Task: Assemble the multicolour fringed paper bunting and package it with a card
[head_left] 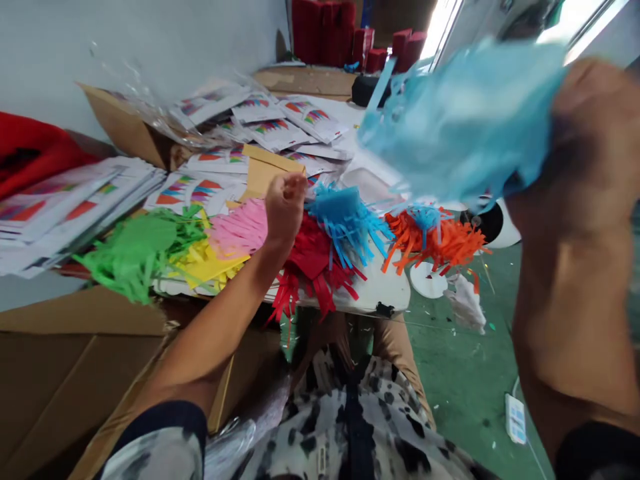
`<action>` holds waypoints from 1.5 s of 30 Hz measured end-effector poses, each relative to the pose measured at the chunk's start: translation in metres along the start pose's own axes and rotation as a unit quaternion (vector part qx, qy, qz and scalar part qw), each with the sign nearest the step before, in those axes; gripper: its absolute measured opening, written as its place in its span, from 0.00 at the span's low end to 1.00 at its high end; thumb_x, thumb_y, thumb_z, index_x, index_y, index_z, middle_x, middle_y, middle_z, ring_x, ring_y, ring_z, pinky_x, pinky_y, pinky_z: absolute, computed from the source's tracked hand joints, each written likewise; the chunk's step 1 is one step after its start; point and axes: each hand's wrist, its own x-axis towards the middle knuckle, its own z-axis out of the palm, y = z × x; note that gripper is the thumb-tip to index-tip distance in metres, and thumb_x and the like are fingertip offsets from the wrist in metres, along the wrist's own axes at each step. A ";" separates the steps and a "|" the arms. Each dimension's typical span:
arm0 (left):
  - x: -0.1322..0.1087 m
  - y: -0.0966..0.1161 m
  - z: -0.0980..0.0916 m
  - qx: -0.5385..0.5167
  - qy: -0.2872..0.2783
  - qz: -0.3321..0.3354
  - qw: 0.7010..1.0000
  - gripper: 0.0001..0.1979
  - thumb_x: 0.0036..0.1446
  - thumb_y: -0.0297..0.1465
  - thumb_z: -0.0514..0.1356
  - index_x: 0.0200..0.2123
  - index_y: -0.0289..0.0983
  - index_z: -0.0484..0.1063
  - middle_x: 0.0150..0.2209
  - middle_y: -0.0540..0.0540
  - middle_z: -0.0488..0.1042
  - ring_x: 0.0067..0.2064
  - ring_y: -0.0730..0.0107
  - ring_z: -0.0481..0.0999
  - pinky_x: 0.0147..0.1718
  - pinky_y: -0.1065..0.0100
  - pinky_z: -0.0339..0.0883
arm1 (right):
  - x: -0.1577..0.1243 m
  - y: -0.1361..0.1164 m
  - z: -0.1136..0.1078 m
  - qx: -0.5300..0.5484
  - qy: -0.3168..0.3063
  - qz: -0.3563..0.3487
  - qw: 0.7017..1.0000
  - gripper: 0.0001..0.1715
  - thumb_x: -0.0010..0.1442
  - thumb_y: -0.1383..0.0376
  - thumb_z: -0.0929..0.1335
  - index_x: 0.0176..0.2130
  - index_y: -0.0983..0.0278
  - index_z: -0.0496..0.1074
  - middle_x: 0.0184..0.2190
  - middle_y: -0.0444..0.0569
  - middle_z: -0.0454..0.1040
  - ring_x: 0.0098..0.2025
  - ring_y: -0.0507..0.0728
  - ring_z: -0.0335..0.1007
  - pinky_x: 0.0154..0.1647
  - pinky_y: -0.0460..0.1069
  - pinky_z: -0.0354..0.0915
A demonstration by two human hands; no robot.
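My right hand (585, 133), raised at the upper right and smeared by motion, grips a bundle of light blue fringed tissue paper (465, 120), its cut strips hanging toward the left. Over the table, my left hand (286, 203) is closed with curled fingers; whatever they pinch is hidden. Beside that hand lie a pink fringed tissue bundle (240, 230), a dark red one (313, 253) and a brighter blue one (343, 207). Farther left are green (137, 243) and yellow (210, 263) bundles. An orange bundle (440, 240) sits at the table's right end.
Printed white packets (273, 130) are heaped at the back, with another stack (65, 207) at left. A cardboard box (65, 360) stands at lower left. On the green floor (465, 393) lies a white power strip (515, 419). Red blocks (323, 33) stand far behind.
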 end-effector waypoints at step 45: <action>-0.204 -0.012 0.007 0.293 -0.483 0.279 0.777 0.34 0.62 0.37 0.66 0.69 0.35 0.65 0.69 0.34 0.68 0.70 0.46 0.67 0.71 0.46 0.61 | -0.162 0.128 0.017 -0.318 -0.376 0.137 0.859 0.15 0.67 0.59 0.69 0.50 0.64 0.75 0.43 0.56 0.81 0.44 0.63 0.75 0.44 0.53 0.64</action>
